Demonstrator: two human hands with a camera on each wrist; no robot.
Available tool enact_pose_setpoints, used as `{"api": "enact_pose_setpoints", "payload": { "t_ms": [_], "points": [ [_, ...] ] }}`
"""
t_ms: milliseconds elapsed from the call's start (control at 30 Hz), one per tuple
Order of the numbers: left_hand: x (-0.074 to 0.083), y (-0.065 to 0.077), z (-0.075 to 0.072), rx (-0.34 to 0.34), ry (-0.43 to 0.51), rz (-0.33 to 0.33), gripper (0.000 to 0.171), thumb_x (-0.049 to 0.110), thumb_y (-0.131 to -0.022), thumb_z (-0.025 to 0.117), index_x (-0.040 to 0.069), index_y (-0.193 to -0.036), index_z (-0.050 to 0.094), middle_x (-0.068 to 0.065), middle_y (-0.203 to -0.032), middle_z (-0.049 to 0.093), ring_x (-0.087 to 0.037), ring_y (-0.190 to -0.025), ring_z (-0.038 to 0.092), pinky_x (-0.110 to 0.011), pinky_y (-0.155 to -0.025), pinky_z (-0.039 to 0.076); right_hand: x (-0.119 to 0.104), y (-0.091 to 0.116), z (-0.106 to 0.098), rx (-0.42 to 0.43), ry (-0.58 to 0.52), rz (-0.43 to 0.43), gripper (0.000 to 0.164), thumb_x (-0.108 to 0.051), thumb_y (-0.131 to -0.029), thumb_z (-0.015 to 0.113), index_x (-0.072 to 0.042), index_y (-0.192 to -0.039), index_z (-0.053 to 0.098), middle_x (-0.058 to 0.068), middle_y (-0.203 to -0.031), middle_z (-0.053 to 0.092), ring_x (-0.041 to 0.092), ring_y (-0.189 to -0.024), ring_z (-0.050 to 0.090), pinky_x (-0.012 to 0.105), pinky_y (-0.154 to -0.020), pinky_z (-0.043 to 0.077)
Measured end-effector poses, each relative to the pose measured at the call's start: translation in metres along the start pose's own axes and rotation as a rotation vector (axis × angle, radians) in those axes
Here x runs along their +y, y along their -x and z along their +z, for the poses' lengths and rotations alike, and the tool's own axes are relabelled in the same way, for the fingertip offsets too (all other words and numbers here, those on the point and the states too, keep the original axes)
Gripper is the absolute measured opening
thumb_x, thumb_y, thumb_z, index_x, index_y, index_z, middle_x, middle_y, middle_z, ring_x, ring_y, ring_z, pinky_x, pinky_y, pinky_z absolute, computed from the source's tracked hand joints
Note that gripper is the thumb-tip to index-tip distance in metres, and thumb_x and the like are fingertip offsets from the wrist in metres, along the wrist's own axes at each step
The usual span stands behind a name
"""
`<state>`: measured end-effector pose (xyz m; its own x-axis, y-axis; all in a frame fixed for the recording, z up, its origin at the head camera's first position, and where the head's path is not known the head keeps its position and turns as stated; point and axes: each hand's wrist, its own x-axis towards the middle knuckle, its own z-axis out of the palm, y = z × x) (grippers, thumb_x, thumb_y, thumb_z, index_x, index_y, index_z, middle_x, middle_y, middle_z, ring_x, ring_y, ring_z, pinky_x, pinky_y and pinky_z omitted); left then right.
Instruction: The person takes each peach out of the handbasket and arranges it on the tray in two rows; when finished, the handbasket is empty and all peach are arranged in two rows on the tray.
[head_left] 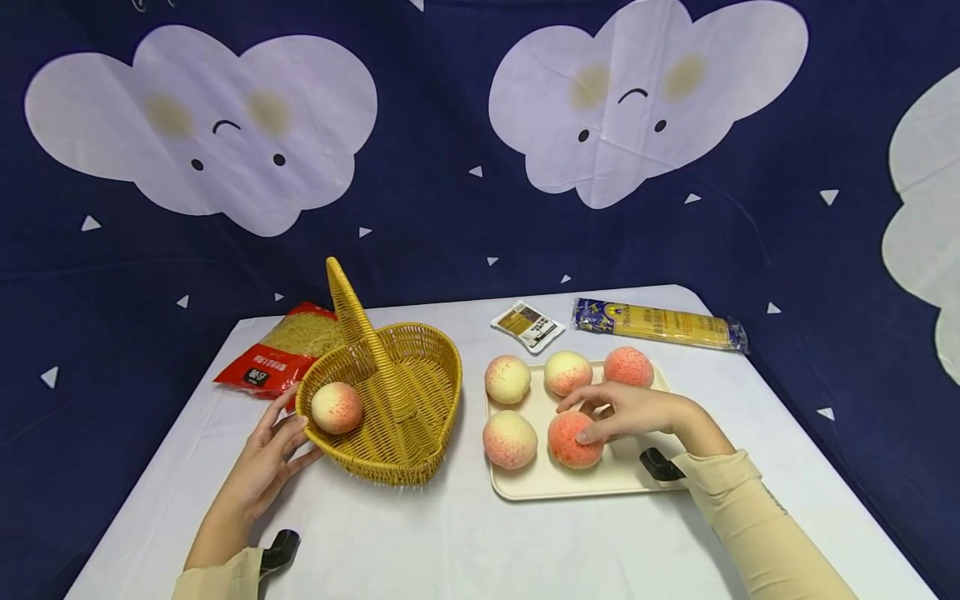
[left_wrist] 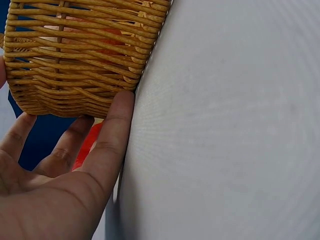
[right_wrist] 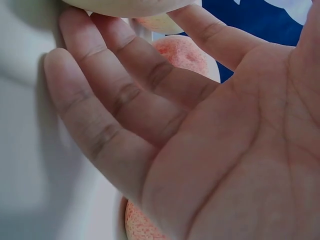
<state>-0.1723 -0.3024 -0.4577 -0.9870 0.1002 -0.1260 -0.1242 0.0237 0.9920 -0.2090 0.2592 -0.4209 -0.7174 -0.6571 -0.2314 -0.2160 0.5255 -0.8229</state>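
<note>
A yellow woven heart-shaped basket with an upright handle stands left of centre, one peach inside at its left. My left hand reaches its left side with extended, spread fingers; in the left wrist view fingertips touch the lower wicker wall near the table. On the right, a cream tray bears several pale and reddish peaches. My right hand holds the front reddish peach, thumb on its near side and fingers around its far side. The right wrist view shows that peach's pale underside at the fingertips.
Behind the basket lies a red bag of pasta. At the back are a small white-and-brown packet and a long pack of noodles. A dark blue cloth with clouds hangs behind the white table.
</note>
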Motion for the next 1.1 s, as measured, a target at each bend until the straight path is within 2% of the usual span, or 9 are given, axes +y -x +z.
{"api": "enact_pose_setpoints", "payload": {
  "t_ms": [167,400,533,600,733,1100],
  "points": [
    [0.0005,0.0001,0.0001,0.001,0.001,0.000,0.069,0.027,-0.115,0.052,0.033,-0.173,0.015,0.003,-0.141,0.044,0.003,-0.116,0.068,-0.030,-0.092,0.063,-0.0030,-0.0010,-0.0004,-0.010,0.035,-0.028,0.043,-0.029,-0.096,0.079,-0.015,-0.136,0.067,0.011,-0.122,0.069,0.024,-0.104,0.064,0.032,-0.086,0.057],
    [0.0008,0.0005,0.0009,0.009,-0.019,-0.005,0.071,0.029,-0.114,0.053,0.033,-0.173,0.014,-0.003,-0.146,0.039,0.004,-0.115,0.067,-0.032,-0.093,0.063,-0.0013,-0.0049,0.0009,-0.013,0.073,-0.061,0.043,-0.029,-0.096,0.081,-0.016,-0.135,0.068,0.009,-0.128,0.070,0.023,-0.112,0.064,0.037,-0.098,0.054],
    [0.0009,0.0012,0.0012,0.010,-0.020,-0.003,0.071,0.029,-0.115,0.053,0.032,-0.173,0.013,-0.004,-0.147,0.038,0.004,-0.115,0.067,-0.031,-0.093,0.063,-0.0006,-0.0056,0.0024,0.006,0.083,-0.066,0.044,-0.029,-0.094,0.083,-0.016,-0.134,0.069,0.007,-0.126,0.069,0.023,-0.110,0.063,0.035,-0.098,0.053],
    [0.0009,0.0014,0.0016,0.011,-0.021,-0.003,0.071,0.029,-0.115,0.053,0.032,-0.174,0.013,-0.005,-0.148,0.037,0.004,-0.115,0.067,-0.031,-0.093,0.063,-0.0007,-0.0052,0.0021,0.012,0.082,-0.061,0.044,-0.029,-0.093,0.083,-0.016,-0.133,0.069,0.007,-0.124,0.069,0.022,-0.105,0.062,0.033,-0.094,0.053],
    [0.0006,0.0009,0.0022,0.009,-0.022,-0.003,0.071,0.029,-0.115,0.053,0.032,-0.174,0.013,-0.007,-0.150,0.036,0.004,-0.115,0.067,-0.031,-0.093,0.063,0.0003,-0.0018,-0.0006,0.031,0.087,-0.046,0.043,-0.028,-0.092,0.083,-0.016,-0.131,0.069,0.007,-0.124,0.069,0.023,-0.103,0.059,0.037,-0.093,0.050],
    [0.0010,0.0015,0.0009,0.013,-0.037,-0.009,0.071,0.030,-0.115,0.052,0.032,-0.174,0.012,-0.008,-0.150,0.035,0.005,-0.115,0.067,-0.034,-0.094,0.064,0.0041,0.0006,-0.0057,0.017,0.115,-0.029,0.044,-0.031,-0.095,0.081,-0.016,-0.134,0.067,0.007,-0.132,0.069,0.023,-0.114,0.060,0.047,-0.102,0.049]
  ]
}}
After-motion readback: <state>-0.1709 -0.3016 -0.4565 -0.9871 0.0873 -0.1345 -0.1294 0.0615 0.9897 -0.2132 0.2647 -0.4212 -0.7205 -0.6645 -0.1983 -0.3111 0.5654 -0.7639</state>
